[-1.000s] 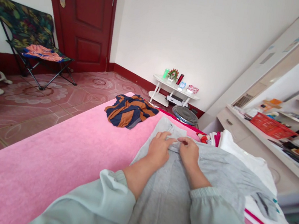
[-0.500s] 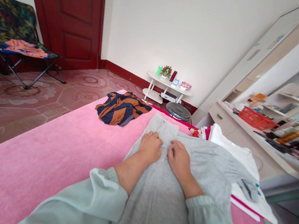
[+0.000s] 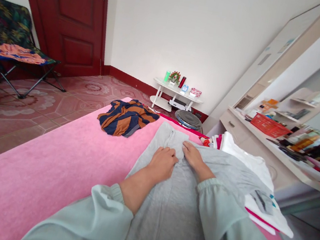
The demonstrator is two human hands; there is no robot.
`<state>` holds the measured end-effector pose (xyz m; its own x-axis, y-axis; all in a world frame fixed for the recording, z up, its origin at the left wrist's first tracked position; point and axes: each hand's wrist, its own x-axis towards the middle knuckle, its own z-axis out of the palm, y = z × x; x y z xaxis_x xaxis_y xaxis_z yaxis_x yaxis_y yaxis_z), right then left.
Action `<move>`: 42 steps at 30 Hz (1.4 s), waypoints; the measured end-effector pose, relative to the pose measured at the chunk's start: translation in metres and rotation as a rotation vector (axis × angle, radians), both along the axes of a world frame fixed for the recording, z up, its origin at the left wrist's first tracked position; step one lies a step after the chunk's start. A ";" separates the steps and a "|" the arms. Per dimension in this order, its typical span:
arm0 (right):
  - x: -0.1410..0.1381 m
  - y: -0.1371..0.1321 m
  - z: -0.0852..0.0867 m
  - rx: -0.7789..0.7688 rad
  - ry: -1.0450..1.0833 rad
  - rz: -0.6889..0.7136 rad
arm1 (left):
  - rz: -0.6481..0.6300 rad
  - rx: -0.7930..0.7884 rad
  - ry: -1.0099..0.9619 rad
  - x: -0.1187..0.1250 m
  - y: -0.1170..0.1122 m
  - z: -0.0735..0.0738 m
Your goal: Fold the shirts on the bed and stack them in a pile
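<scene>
A long grey knit garment lies spread lengthwise on the pink bedspread, its narrow far end flat and part of it fanning out to the right. My left hand rests on its upper part with the fingers curled into the cloth. Just beyond and to the right, my right hand has its fingers bent onto the fabric near the narrow end, pinching at its edge. Both fingertips are partly hidden. A striped navy and brown garment lies crumpled to the far left.
White folded clothes lie at the right edge of the bed, partly under the grey cloth. Along the right stands a dresser with a red basket and bottles. A low white table and a folding chair stand beyond.
My right hand has shifted slightly forward to the narrow end's edge, and my left hand slightly back toward me. The view has turned a little to the right.
</scene>
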<state>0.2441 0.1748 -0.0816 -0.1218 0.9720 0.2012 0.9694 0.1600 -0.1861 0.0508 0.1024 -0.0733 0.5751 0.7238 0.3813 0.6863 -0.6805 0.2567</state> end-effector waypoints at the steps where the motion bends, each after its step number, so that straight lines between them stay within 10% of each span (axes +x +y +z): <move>1: 0.003 0.005 -0.001 -0.026 -0.014 -0.011 | -0.006 -0.004 -0.009 0.000 0.001 -0.001; 10: -0.019 -0.018 0.007 -0.025 -0.083 -0.027 | 0.131 -0.040 -0.198 -0.002 0.006 -0.007; 18: -0.045 -0.069 -0.014 -0.081 -0.121 -0.050 | 0.174 -0.166 0.073 0.001 0.008 -0.023; 31: -0.050 -0.149 -0.005 -0.099 0.030 -0.175 | 0.329 -0.134 0.177 -0.041 -0.067 -0.026; 37: -0.002 -0.196 0.031 -0.110 0.100 -0.027 | 0.316 -0.114 0.168 -0.051 -0.083 -0.025; 42: 0.089 -0.209 0.087 0.085 0.077 -0.592 | 0.338 -0.069 0.156 -0.047 -0.086 -0.024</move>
